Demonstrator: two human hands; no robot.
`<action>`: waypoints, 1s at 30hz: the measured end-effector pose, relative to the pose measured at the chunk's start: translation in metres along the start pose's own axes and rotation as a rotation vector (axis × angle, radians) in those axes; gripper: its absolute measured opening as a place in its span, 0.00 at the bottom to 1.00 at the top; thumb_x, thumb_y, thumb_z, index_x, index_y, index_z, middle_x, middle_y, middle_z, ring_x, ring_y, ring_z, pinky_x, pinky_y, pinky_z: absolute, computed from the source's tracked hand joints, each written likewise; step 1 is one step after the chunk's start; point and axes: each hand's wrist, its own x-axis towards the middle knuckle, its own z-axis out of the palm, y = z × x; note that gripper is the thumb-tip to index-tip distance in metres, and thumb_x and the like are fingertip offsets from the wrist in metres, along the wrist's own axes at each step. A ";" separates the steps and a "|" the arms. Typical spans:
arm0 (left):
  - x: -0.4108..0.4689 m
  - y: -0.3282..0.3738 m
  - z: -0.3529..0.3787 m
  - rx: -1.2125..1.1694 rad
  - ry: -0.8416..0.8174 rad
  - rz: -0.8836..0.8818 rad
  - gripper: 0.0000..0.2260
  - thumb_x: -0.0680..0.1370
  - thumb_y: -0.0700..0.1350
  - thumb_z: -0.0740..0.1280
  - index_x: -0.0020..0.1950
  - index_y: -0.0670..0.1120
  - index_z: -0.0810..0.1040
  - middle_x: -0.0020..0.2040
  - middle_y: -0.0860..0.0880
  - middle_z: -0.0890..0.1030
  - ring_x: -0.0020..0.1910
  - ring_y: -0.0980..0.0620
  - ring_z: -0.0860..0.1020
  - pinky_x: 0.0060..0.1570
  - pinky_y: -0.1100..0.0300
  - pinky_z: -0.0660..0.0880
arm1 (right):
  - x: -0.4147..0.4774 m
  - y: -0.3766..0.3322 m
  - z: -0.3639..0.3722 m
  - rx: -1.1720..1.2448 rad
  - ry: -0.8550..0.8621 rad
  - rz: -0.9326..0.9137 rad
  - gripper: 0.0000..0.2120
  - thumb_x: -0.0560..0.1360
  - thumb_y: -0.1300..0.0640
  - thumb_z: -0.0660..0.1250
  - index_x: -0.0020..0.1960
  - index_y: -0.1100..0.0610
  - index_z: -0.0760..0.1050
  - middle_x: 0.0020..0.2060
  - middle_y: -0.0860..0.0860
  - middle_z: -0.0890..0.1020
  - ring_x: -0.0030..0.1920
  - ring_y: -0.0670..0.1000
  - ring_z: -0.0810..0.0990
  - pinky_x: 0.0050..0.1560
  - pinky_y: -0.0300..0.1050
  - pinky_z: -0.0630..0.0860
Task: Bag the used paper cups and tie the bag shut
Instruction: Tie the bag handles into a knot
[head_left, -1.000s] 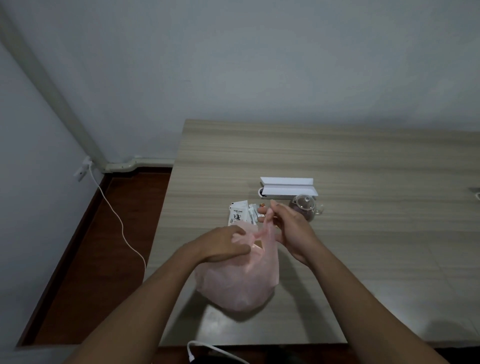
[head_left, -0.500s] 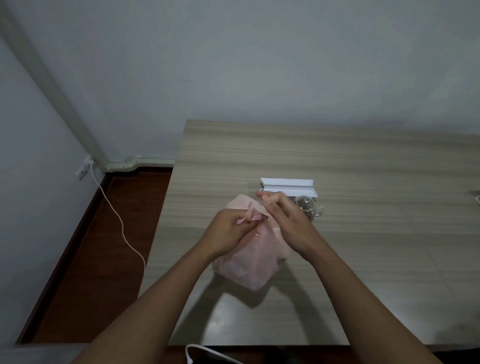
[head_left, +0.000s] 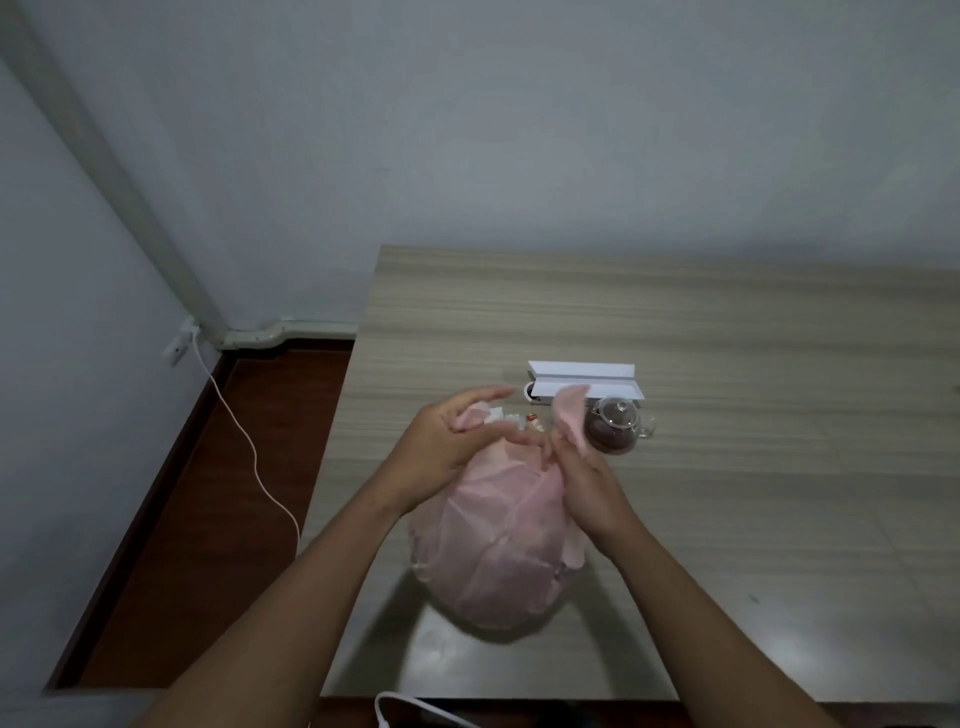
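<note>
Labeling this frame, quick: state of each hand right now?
Left hand: closed on one handle of the pink bag.
Right hand: closed on the bag's other handle.

no text, brand, number or sign can be read anywhere here. the small sachets (head_left: 511, 419) on the table, mostly hidden behind the left hand, show only a speck of red-brown print, too blurred to make out. the white box (head_left: 584, 382) behind them has plain faces, and the pink bag (head_left: 493, 540) carries no lettering.
</note>
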 end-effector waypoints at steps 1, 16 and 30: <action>0.000 -0.005 -0.002 -0.056 0.081 -0.027 0.11 0.87 0.48 0.71 0.69 0.53 0.86 0.31 0.57 0.75 0.30 0.58 0.71 0.30 0.67 0.69 | -0.002 0.004 0.000 0.116 0.045 0.050 0.21 0.91 0.53 0.54 0.43 0.58 0.72 0.47 0.44 0.90 0.50 0.42 0.86 0.54 0.34 0.79; 0.003 -0.005 0.030 -0.324 0.119 -0.095 0.30 0.91 0.62 0.46 0.77 0.53 0.82 0.70 0.41 0.86 0.65 0.45 0.87 0.66 0.50 0.82 | 0.000 -0.004 0.022 -0.263 -0.152 -0.115 0.19 0.70 0.40 0.83 0.57 0.48 0.87 0.47 0.45 0.91 0.48 0.44 0.88 0.53 0.46 0.83; -0.015 0.014 0.019 -0.171 0.167 0.017 0.30 0.87 0.69 0.47 0.85 0.62 0.70 0.85 0.57 0.70 0.83 0.58 0.69 0.74 0.72 0.69 | 0.009 -0.016 0.041 -0.187 -0.062 -0.037 0.12 0.75 0.49 0.82 0.44 0.58 0.89 0.38 0.54 0.90 0.36 0.46 0.85 0.39 0.44 0.76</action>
